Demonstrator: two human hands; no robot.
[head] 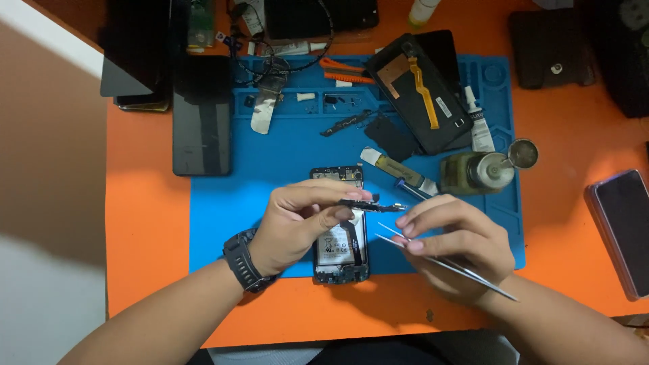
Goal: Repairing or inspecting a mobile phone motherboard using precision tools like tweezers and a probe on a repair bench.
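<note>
Left hand (pixel 301 223) pinches a thin dark strip (pixel 370 203) lying left to right above the opened phone (pixel 341 226) near the blue mat's (pixel 270 162) front edge, while right hand (pixel 456 243), just beside its free end, grips tweezers (pixel 446 263) pointing back toward it.

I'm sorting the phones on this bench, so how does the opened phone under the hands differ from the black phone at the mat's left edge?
The opened phone lies with its insides exposed, battery and boards showing; the black phone shows only a closed, dark, glossy face. The opened phone sits mid-mat, partly hidden by the left hand; the black phone lies uncovered, overlapping the blue mat's edge. Both lie flat, lengthwise.
</note>
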